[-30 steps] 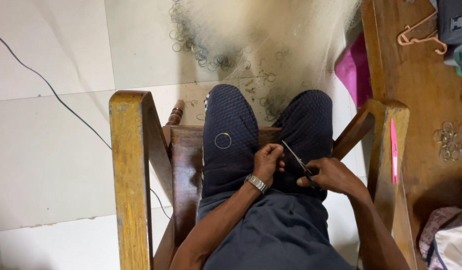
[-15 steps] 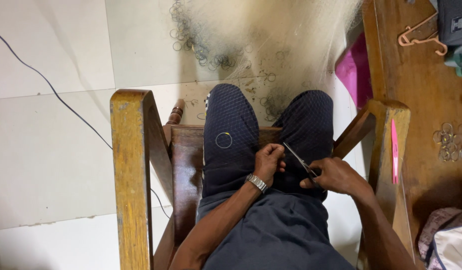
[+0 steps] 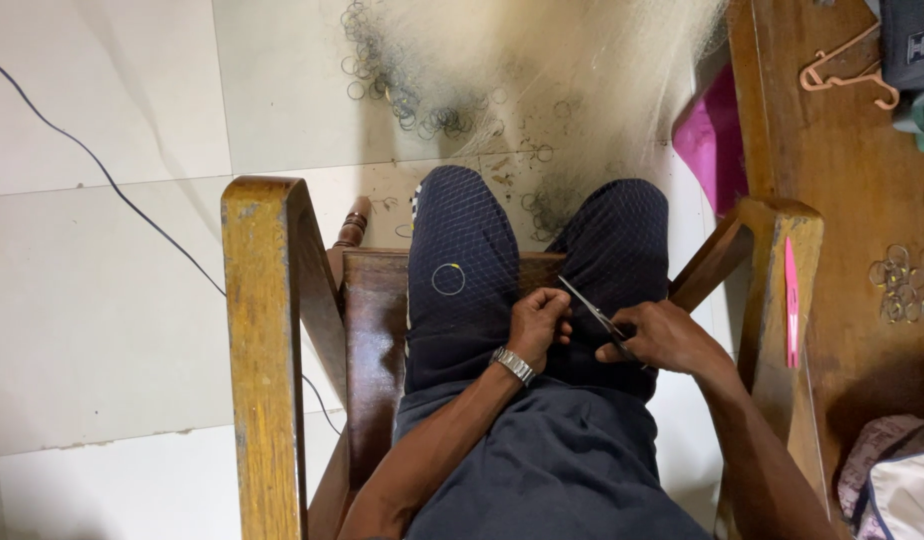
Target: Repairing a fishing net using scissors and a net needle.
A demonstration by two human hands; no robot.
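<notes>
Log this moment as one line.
right hand: holds slim metal scissors | left hand: pinches fine netting on lap | small ring on left knee

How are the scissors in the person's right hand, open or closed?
Closed, as far as I can see: the scissors in the right hand show one thin line, no spread blades.

Trousers (image 3: 462,260) were navy with a fine grid; chair (image 3: 267,330) brown wood; floor (image 3: 102,330) pale tile; net (image 3: 542,60) cream; bag (image 3: 712,140) at 2 o'clock magenta.
</notes>
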